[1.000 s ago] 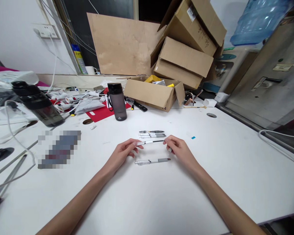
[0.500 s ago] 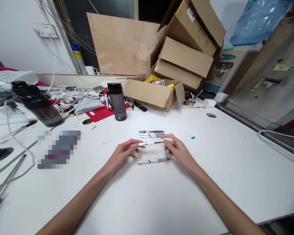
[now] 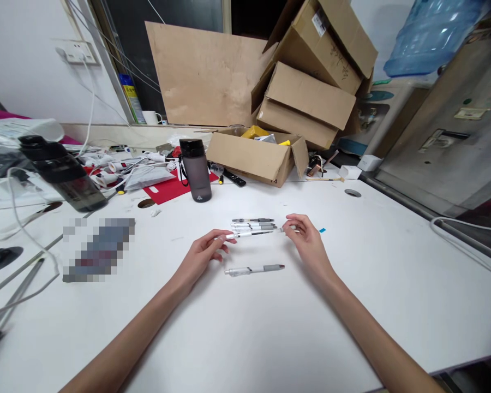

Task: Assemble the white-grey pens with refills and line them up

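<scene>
My left hand (image 3: 202, 254) pinches the rear part of a white pen (image 3: 243, 235), its thin dark refill pointing right. Between the fingertips of my right hand (image 3: 309, 240) is a small pale front barrel piece of the pen (image 3: 287, 228), in line with the refill tip. Whether the two touch is too small to tell. Just beyond lie a black pen (image 3: 252, 220) and white pens with grey grips (image 3: 254, 225), partly overlapped by the held pen. Nearer to me, a white pen with a grey grip (image 3: 254, 270) lies flat on the white table (image 3: 245, 327).
A dark water bottle (image 3: 195, 172) stands behind the pens, beside an open cardboard box (image 3: 249, 155). Another bottle (image 3: 63, 174) is at the left, near a blurred-out item (image 3: 102, 251) and cables. A small blue piece (image 3: 322, 230) lies beside my right hand.
My right hand has moved right and slightly up with the front barrel piece, exposing the refill. My left hand has shifted slightly left with the pen.
</scene>
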A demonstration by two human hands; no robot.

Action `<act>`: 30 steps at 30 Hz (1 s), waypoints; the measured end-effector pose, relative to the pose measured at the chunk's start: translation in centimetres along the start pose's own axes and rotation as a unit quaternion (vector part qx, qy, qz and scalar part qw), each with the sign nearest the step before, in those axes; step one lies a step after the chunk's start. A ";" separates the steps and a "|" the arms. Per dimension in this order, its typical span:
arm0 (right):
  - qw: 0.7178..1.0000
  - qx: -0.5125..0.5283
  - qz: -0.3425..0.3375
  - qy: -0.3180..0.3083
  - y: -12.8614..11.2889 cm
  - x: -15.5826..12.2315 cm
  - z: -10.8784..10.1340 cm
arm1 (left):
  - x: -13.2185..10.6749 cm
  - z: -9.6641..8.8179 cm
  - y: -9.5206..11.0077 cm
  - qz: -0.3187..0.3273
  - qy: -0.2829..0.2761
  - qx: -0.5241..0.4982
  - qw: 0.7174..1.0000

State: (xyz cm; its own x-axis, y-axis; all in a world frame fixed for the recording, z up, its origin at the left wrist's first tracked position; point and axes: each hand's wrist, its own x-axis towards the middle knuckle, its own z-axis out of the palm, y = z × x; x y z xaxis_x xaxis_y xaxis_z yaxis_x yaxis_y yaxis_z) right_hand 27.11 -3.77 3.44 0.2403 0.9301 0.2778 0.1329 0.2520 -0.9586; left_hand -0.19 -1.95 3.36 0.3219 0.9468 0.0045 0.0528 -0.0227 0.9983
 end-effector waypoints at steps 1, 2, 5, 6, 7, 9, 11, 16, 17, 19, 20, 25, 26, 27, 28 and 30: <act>1.000 0.002 -0.002 -0.001 0.0 0.0 0.1 | 0.0 0.0 0.0 0.000 -0.001 0.001 1.000; 1.000 0.003 -0.002 -0.001 0.0 0.0 0.1 | 0.0 0.0 0.1 -0.001 -0.002 0.003 1.000; 1.000 0.006 -0.002 -0.006 0.2 0.0 0.2 | 0.0 0.0 0.0 -0.002 0.001 0.004 1.000; 1.000 0.007 -0.004 -0.007 0.3 0.0 0.2 | 0.0 0.0 0.0 -0.002 0.001 0.004 1.000; 1.000 0.008 -0.007 -0.008 0.3 0.0 0.2 | 0.0 0.0 0.0 -0.001 0.001 0.004 1.000; 1.000 0.007 -0.012 -0.010 0.3 -0.1 0.3 | 0.0 0.0 0.0 0.000 0.000 0.003 1.000; 1.000 0.004 -0.016 -0.012 0.3 -0.1 0.3 | 0.0 0.0 0.0 -0.001 0.000 0.002 1.000; 1.000 -0.003 -0.010 -0.012 0.3 -0.2 0.4 | 0.1 0.0 0.0 -0.003 0.001 0.002 1.000; 1.000 -0.003 -0.011 -0.012 0.3 -0.2 0.4 | 0.1 0.0 0.0 -0.003 0.000 0.002 1.000; 1.000 -0.003 -0.013 -0.013 0.4 -0.2 0.3 | 0.1 0.0 -0.1 -0.003 -0.001 0.000 1.000; 1.000 -0.004 -0.016 -0.015 0.4 -0.2 0.3 | 0.1 0.0 -0.1 -0.003 -0.002 0.000 1.000; 0.999 -0.007 -0.015 -0.035 0.4 -0.4 0.5 | 0.1 -0.1 -0.1 -0.001 -0.006 0.005 1.000; 0.999 -0.008 -0.014 -0.038 0.3 -0.4 0.5 | 0.1 -0.1 -0.1 0.000 -0.007 0.009 1.000; 0.999 -0.011 -0.012 -0.041 0.3 -0.5 0.5 | 0.1 0.0 -0.1 0.001 -0.008 0.012 1.000; 0.999 -0.015 -0.012 -0.045 0.3 -0.5 0.6 | 0.0 0.0 0.0 0.001 -0.009 0.016 1.000; 0.998 -0.024 -0.014 -0.057 0.2 -0.7 0.6 | 0.0 0.0 0.1 0.002 -0.015 0.024 1.000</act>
State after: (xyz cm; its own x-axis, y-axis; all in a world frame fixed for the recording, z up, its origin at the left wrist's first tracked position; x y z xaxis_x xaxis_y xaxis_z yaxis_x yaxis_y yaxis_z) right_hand 26.36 -4.15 3.01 0.1245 0.9479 0.2931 0.1846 0.2681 -0.9455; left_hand -0.14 -1.95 3.43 0.3507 0.9365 0.0053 0.0965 -0.0418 0.9945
